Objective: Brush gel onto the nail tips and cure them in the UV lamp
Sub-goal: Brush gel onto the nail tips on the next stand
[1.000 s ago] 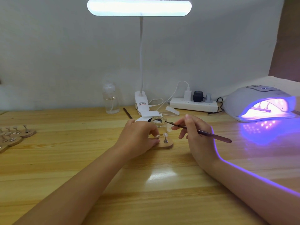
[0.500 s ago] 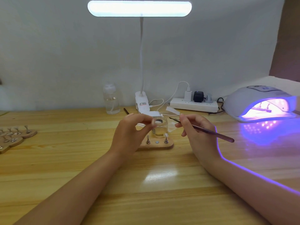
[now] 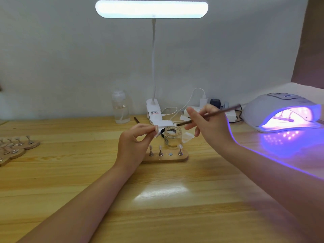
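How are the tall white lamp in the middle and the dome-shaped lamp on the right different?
The desk lamp is a long bar held high on a thin neck; the dome lamp sits low on the table. The desk lamp glows white, the dome lamp purple, spilling onto the table. The dome lamp has a holder inside; the desk lamp is open. Both are on.
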Available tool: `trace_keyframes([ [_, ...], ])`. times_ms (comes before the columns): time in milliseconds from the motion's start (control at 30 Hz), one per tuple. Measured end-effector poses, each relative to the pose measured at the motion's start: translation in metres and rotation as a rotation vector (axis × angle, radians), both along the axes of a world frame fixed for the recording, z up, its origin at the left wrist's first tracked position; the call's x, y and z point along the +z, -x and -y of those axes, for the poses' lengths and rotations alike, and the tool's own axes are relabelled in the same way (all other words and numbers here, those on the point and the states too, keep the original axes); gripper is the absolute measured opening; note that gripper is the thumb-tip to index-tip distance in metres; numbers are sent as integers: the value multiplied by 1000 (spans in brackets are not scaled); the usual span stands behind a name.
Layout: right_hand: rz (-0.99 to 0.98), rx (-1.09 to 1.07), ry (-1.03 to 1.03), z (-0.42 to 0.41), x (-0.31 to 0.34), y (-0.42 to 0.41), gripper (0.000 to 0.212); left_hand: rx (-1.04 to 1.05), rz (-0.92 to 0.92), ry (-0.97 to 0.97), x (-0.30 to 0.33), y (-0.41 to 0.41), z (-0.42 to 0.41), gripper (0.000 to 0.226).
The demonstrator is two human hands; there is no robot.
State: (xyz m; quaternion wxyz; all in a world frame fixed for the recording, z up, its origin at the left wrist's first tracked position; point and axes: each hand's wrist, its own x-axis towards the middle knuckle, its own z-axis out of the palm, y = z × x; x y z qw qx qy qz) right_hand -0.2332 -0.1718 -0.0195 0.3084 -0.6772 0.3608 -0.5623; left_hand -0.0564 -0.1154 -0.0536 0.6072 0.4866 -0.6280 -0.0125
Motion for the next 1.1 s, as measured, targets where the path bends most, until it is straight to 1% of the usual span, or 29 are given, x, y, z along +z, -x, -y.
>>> trace_keyframes([
  [100, -189, -39, 23, 12, 10, -7, 32, 8, 5, 17, -1, -1, -1, 25],
  [200, -288, -106, 71, 20, 11, -16, 30, 24, 15, 13, -1, -2, -1, 22],
  [300, -304, -154, 97, 23, 11, -24, 39, 25, 9, 5, -1, -1, -1, 25],
  [367, -274, -180, 85, 25, 13, -28, 46, 17, 1, -4, -1, -1, -1, 26],
  [467, -191, -221, 59, 30, 18, -32, 42, 16, -4, -6, -1, 0, -1, 25],
  [533, -171, -267, 65, 33, 20, -33, 41, 21, -2, -5, -1, 1, -1, 23],
  [600, -205, -290, 72, 36, 19, -34, 43, 16, -1, -3, -1, 1, -2, 20],
  [800, -432, -260, 79, 36, 1, -42, 41, 3, -33, -13, -1, 2, -3, 20],
  [933, -547, -232, 88, 36, -9, -42, 38, 0, -21, -10, -2, 2, -3, 20],
  [1033, -556, -212, 34, 37, -10, -39, 39, -9, -9, -11, -2, 2, -3, 19],
  [1100, -512, -228, 40, 37, -6, -35, 41, -5, -5, -14, -2, 3, -3, 19],
])
